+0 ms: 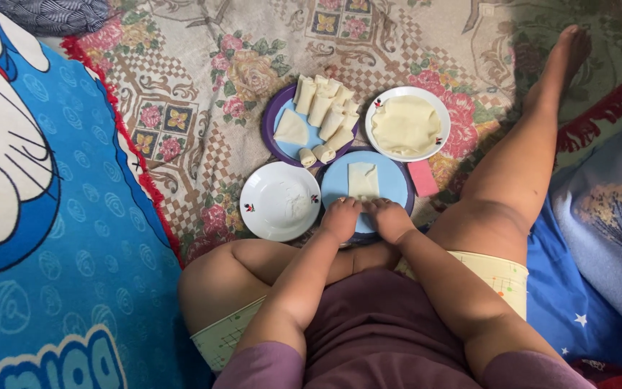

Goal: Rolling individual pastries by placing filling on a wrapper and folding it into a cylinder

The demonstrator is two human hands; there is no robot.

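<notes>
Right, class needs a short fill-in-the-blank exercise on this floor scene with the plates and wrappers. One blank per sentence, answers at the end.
1. Both hands, left hand and right hand, rest on the near edge of the ____ plate.
2. The wrapper sheet on that plate is folded into a ____ shape.
3. The finished rolls lie on the ____ plate.
4. The stack of flat wrappers sits in a ____ bowl.

Answers: blue; rectangular; purple; white

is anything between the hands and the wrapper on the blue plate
Nothing visible. The left hand and right hand already rest on the near edge of the pale wrapper lying on the blue plate, with no gap showing between them.
</notes>
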